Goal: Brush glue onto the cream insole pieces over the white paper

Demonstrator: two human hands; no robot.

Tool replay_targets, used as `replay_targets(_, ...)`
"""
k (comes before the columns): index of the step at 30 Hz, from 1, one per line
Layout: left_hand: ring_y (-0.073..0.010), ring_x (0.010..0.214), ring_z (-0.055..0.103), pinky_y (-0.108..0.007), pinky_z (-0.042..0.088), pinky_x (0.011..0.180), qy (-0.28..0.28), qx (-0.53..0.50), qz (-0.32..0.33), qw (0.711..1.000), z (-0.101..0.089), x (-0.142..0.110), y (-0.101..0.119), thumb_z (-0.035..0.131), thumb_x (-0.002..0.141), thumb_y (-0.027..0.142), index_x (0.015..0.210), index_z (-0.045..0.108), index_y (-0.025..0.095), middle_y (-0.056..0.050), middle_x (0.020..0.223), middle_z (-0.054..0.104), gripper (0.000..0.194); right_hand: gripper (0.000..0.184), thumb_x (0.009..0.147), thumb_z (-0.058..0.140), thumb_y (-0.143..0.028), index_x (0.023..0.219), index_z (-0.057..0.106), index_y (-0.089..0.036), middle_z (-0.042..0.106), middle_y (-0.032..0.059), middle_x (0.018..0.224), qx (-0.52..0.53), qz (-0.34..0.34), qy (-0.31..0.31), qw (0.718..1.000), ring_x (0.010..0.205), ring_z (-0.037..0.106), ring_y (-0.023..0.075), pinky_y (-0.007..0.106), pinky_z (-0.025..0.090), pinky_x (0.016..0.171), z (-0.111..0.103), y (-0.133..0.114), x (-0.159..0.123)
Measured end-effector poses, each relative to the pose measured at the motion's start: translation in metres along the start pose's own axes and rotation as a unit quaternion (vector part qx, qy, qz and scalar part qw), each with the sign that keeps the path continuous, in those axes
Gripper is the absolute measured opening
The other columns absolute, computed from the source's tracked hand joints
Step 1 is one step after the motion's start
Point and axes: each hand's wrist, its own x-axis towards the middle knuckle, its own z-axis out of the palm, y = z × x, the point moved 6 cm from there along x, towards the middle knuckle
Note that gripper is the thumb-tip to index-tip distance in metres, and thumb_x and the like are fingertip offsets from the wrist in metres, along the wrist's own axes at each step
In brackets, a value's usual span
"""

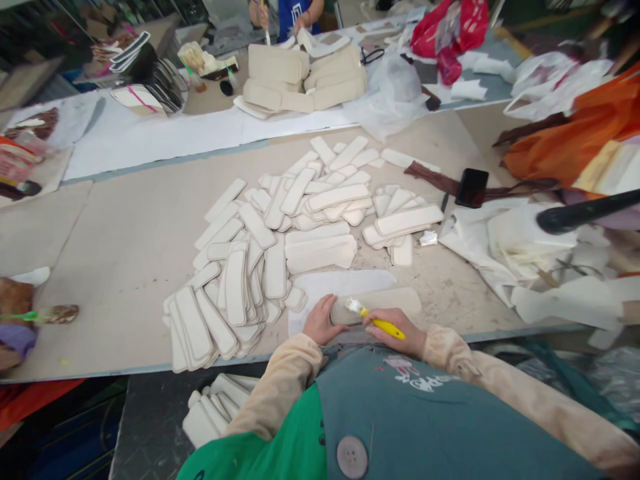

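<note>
My right hand (pixel 400 330) is wrapped round a brush (pixel 383 324) with a yellow handle. White stuff coats the brush's bristles, which are over a long beige piece (pixel 395 301) with rounded ends. At that piece's left end rests my left hand (pixel 323 320), thumb and fingers apart. A white sheet (pixel 305 287) lies under the piece. Just beyond it sits a neat stack of cream strips (pixel 320 250). A large loose heap of similar strips (pixel 255 227) spreads to the left and behind, and a smaller group (pixel 407 223) lies to the right.
A black phone (pixel 472 187) and white cloth (pixel 480 240) lie at the right, near a dark rod (pixel 590 212). More strips (pixel 210 410) are below the table edge at left. Across the table, a person in blue (pixel 295 17) works behind beige stacks (pixel 277 67).
</note>
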Motion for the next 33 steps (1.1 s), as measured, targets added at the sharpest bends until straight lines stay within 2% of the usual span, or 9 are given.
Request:
replay_targets(5, -0.0275, 0.122, 0.045, -0.047, 0.039, 0.103, 0.011, 0.001, 0.010, 1.000, -0.002, -0.001, 0.005, 0.071, 0.064, 0.042, 0.130, 0.040, 0.017, -0.014, 0.130, 0.048, 0.078, 0.024, 0.087, 0.050, -0.036, 0.079, 0.062, -0.017, 0.060, 0.0001, 0.070, 0.037, 0.027, -0.034, 0.998, 0.064, 0.054, 0.0123, 0.023, 0.041, 0.062, 0.025, 0.008, 0.016)
replay_targets(8, -0.0265, 0.120, 0.048, -0.045, 0.041, 0.102, 0.017, 0.013, 0.011, 1.000, -0.003, -0.002, 0.007, 0.068, 0.067, 0.044, 0.131, 0.041, 0.017, -0.013, 0.129, 0.050, 0.074, 0.030, 0.090, 0.045, -0.036, 0.075, 0.062, -0.017, 0.057, -0.0005, 0.066, 0.048, 0.068, -0.007, 0.997, 0.061, 0.051, 0.0119, 0.023, 0.039, 0.059, 0.031, 0.020, 0.017)
replay_targets(11, -0.0266, 0.121, 0.047, -0.042, 0.042, 0.102, 0.018, 0.042, -0.007, 0.999, -0.004, -0.004, 0.007, 0.068, 0.066, 0.047, 0.131, 0.041, 0.017, -0.014, 0.131, 0.049, 0.077, 0.033, 0.090, 0.042, -0.037, 0.071, 0.061, -0.017, 0.057, -0.0002, 0.066, 0.054, 0.102, 0.032, 0.993, 0.063, 0.052, 0.0129, 0.023, 0.039, 0.060, 0.025, 0.031, 0.013)
replay_targets(15, -0.0250, 0.122, 0.047, -0.040, 0.043, 0.102, 0.016, 0.068, -0.006, 0.998, -0.005, -0.005, 0.007, 0.066, 0.069, 0.047, 0.133, 0.040, 0.018, -0.013, 0.134, 0.048, 0.075, 0.034, 0.090, 0.043, -0.038, 0.073, 0.063, -0.016, 0.061, 0.0007, 0.069, 0.036, 0.146, 0.085, 0.985, 0.069, 0.056, 0.0152, 0.025, 0.042, 0.065, 0.001, 0.046, -0.005)
replay_targets(21, -0.0237, 0.122, 0.047, -0.039, 0.043, 0.102, 0.018, 0.096, -0.002, 0.995, -0.004, -0.007, 0.007, 0.064, 0.072, 0.046, 0.134, 0.039, 0.019, -0.010, 0.136, 0.047, 0.072, 0.032, 0.088, 0.045, -0.039, 0.074, 0.064, -0.017, 0.064, 0.0014, 0.074, -0.041, 0.199, 0.180, 0.962, 0.074, 0.059, 0.0173, 0.026, 0.043, 0.069, -0.057, 0.071, -0.056)
replay_targets(25, -0.0244, 0.123, 0.046, -0.040, 0.042, 0.102, 0.017, 0.099, 0.004, 0.995, -0.003, -0.007, 0.008, 0.063, 0.073, 0.046, 0.136, 0.037, 0.020, -0.010, 0.137, 0.046, 0.073, 0.029, 0.087, 0.047, -0.038, 0.076, 0.064, -0.018, 0.065, 0.0024, 0.074, -0.096, 0.190, 0.211, 0.954, 0.072, 0.059, 0.0176, 0.026, 0.045, 0.069, -0.080, 0.065, -0.081)
replay_targets(28, -0.0254, 0.122, 0.047, -0.042, 0.043, 0.101, 0.014, 0.097, 0.004, 0.995, -0.003, -0.007, 0.008, 0.064, 0.072, 0.046, 0.136, 0.035, 0.020, -0.011, 0.137, 0.045, 0.075, 0.028, 0.089, 0.046, -0.038, 0.078, 0.064, -0.019, 0.065, 0.0034, 0.073, -0.093, 0.144, 0.176, 0.969, 0.069, 0.058, 0.0169, 0.026, 0.045, 0.067, -0.068, 0.045, -0.073)
replay_targets(33, -0.0265, 0.123, 0.046, -0.043, 0.043, 0.101, 0.010, 0.088, 0.006, 0.996, -0.002, -0.008, 0.009, 0.066, 0.070, 0.046, 0.137, 0.035, 0.021, -0.012, 0.137, 0.045, 0.078, 0.032, 0.091, 0.041, -0.037, 0.077, 0.062, -0.018, 0.061, 0.0021, 0.070, 0.005, 0.057, 0.033, 0.998, 0.065, 0.055, 0.0137, 0.024, 0.043, 0.064, -0.006, 0.016, -0.026)
